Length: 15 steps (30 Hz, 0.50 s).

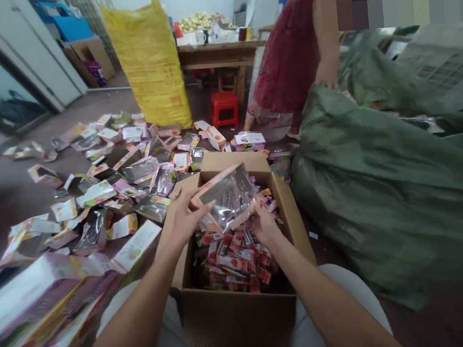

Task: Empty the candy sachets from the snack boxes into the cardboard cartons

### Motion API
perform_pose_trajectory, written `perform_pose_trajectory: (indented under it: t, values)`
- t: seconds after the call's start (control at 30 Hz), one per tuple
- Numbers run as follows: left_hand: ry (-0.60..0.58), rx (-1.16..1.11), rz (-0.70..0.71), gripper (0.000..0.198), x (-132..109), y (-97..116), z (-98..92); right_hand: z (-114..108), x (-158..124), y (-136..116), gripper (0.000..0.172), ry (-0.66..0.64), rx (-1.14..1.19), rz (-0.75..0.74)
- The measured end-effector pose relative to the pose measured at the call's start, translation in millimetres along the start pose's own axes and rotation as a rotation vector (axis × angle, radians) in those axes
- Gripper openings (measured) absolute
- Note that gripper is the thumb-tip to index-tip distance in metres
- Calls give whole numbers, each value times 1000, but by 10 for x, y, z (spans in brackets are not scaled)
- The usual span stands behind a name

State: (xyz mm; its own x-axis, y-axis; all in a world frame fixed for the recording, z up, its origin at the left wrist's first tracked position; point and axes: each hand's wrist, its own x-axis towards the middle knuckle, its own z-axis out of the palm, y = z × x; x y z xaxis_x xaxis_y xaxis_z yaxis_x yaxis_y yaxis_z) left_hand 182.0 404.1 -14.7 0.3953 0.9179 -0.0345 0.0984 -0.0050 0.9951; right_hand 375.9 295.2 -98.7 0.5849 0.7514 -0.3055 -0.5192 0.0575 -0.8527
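A: What are the hands gripping?

B: A windowed carton (233, 192), thin printed card around a glossy clear film. The left hand (187, 218) is part closed on its left end, thumb laid across the near side; the right hand (266, 223) is curled tightly at the lower right corner.

A: And where is that carton?

B: Between both hands, tilted, above an open cardboard box (301, 231) with plain brown walls and spread flaps.

A: What lies below the hands?

B: Sachets (238, 258), slim, flat and shiny, pink and red, heaped loosely in the box.

A: Beyond the left hand?

B: Cartons scattered on the floor (137, 170), many crumpled or gaping, with dark, film-covered faces. Farther past them stands a tall yellow sack (149, 67), its skin finely wrinkled.

A: To the right of the right hand?

B: A bulging green sack (381, 194), its surface softly creased. Another person's hand (327, 75) rests at its upper edge; I cannot tell how firmly it grips.
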Motion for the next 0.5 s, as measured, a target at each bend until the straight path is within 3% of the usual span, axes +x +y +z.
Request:
perform_pose_trajectory:
  t: [0.13, 0.23, 0.33, 0.43, 0.5]
  values:
    - [83, -298, -44, 63, 80, 49, -133, 23, -156, -27, 31, -144, -764, -452]
    - [57, -327, 54, 61, 51, 107, -160, 57, -88, -19, 29, -172, -1255, -685]
    - [169, -359, 102, 59, 41, 158, -188, 135, 155, -18, 38, -171, -1583, -659]
    - [402, -459, -13, 59, 103, 205, -281, 219, 348, 78, 63, -244, -1772, -453]
    - [512, -511, -85, 56, 156, 232, -362, 255, 315, 246, 74, -325, -1842, -326]
